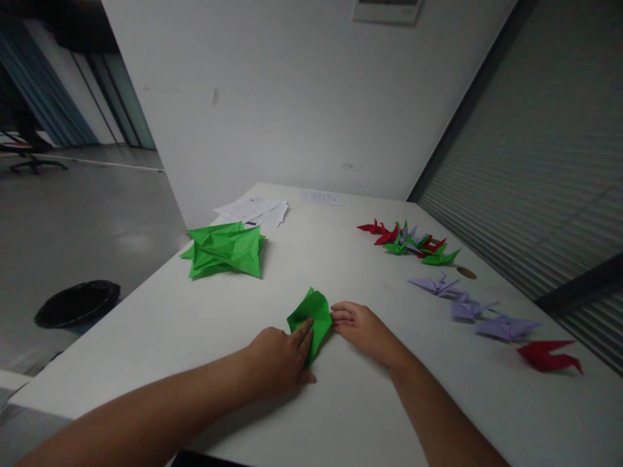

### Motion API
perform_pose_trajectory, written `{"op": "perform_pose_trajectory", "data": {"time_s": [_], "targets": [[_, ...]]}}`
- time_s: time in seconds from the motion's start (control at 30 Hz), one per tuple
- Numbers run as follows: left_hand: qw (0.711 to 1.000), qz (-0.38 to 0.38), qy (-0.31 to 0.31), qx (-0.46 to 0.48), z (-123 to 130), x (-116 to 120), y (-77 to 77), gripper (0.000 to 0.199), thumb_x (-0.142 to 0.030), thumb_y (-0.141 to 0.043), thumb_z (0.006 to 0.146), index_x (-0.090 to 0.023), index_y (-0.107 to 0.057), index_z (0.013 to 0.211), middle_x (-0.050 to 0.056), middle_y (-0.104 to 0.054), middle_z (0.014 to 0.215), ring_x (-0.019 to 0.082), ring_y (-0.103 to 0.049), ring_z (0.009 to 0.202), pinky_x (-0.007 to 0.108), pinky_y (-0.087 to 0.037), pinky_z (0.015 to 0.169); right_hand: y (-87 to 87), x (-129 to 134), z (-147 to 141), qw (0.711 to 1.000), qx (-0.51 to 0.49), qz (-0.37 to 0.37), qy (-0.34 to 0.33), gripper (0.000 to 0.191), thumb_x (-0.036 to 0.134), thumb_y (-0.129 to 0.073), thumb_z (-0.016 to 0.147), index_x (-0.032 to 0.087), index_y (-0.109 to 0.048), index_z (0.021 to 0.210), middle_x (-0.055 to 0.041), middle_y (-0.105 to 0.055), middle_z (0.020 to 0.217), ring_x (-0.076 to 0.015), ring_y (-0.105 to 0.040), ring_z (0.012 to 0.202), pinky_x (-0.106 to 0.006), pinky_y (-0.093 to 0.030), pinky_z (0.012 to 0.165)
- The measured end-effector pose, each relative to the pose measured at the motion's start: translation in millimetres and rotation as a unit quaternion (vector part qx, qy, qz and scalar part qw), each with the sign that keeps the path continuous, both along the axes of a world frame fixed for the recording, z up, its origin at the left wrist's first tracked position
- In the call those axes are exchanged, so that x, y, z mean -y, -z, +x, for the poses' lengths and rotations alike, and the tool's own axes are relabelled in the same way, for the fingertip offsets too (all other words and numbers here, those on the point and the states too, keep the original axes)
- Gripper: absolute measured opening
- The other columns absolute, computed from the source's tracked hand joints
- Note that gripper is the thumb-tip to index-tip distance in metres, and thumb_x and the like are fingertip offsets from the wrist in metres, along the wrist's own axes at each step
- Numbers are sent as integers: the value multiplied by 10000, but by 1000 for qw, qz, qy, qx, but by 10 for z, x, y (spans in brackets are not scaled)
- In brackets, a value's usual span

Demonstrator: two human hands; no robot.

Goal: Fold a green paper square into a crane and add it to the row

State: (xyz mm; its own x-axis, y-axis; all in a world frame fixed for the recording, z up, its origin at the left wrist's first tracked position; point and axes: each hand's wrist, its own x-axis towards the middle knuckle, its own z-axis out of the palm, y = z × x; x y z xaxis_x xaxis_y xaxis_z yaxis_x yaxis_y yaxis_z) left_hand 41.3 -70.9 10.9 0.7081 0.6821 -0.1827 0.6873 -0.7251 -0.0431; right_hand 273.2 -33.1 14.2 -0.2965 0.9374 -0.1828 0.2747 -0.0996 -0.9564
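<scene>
A partly folded sheet of green origami paper (318, 316) lies on the white table in front of me, with creased flaps and a point at its far end. My left hand (278, 362) holds it down from the left, index and middle fingers pressed on the paper and the thumb apart near the table. At its right edge is my right hand (357, 329), fingers stretched out side by side, the tips at or just beside the paper. The right thumb is hidden.
Stacked green folded papers (226, 250) lie at the left, before printed sheets (253, 209). Toward the right are a pile of red, green and purple paper cranes (399, 240), purple cranes (506, 327) and a red crane (548, 357). A black bin (78, 303) stands on the floor.
</scene>
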Motion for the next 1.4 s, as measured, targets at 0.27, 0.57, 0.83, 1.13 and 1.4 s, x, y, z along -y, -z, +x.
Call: {"op": "perform_pose_trajectory", "data": {"time_s": [0.27, 0.57, 0.83, 1.13, 1.4], "targets": [[999, -21, 40, 28, -131, -86, -70, 826, -668, -517, 949, -162, -394, 1590, 275, -358, 1626, 341, -766, 902, 423, -589, 687, 100, -69, 25, 997, 39, 58, -12, 267, 116, -623, 755, 175, -693, 1005, -76, -777, 984, -206, -740, 906, -335, -572, 839], [994, -35, 90, 58, -246, -149, -137, 759, -629, -544, 948, -217, -419, 1573, 189, -429, 1614, 321, -772, 918, 409, -597, 726, 63, -36, 26, 996, 25, 71, -56, 240, 172, -712, 770, 170, -701, 1010, -62, -759, 969, -206, -723, 887, -334, -564, 829], [986, -65, 126, 92, -326, -203, -237, 646, -537, -547, 974, -299, -426, 1562, 113, -504, 1581, 295, -778, 923, 393, -603, 752, 85, -26, 50, 990, 67, 91, -83, 206, 153, -741, 762, 172, -680, 958, -1, -690, 850, -161, -625, 772, -247, -473, 669], [982, -73, 143, 100, -323, -231, -217, 693, -555, -606, 923, -243, -483, 1529, 115, -529, 1560, 321, -767, 992, 409, -609, 781, 133, -44, 34, 983, 105, 122, -85, 198, 155, -760, 762, 187, -663, 931, 6, -669, 836, -167, -599, 774, -251, -442, 661], [981, -71, 151, 100, -324, -244, -208, 656, -520, -637, 904, -211, -538, 1475, 131, -553, 1535, 314, -770, 969, 396, -610, 767, 126, -75, -29, 977, 132, 149, -73, 146, 132, -732, 769, 198, -606, 802, 22, -637, 760, -155, -582, 711, -271, -427, 655]]}}
